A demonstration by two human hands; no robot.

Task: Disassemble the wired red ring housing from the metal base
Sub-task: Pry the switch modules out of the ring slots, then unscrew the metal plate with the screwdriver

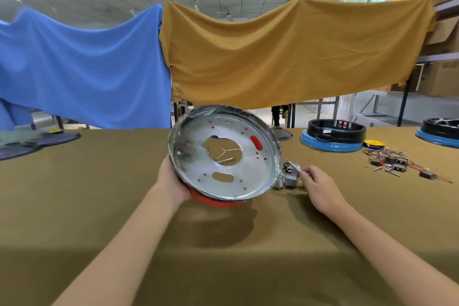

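A round metal base (pixel 248 169) with a large centre hole is tilted up on its lower edge, its hollow side facing me. The red ring housing (pixel 211 200) shows as a red rim under its lower edge and through small holes. My left hand (pixel 171 181) grips the base's left rim. Just right of the base, my right hand (pixel 315 181) pinches a white wire end at a small grey switch block (pixel 291 178) that hangs beside the rim. Loose wire ends show through the centre hole.
The olive table cloth (pixel 124 206) covers the bench. At the right back stand two black rings on blue bases (pixel 332 135) (pixel 439 131). A heap of wired switches (pixel 397 161) lies beside them. A dark flat part (pixel 37 141) sits far left. Blue and yellow cloths hang behind.
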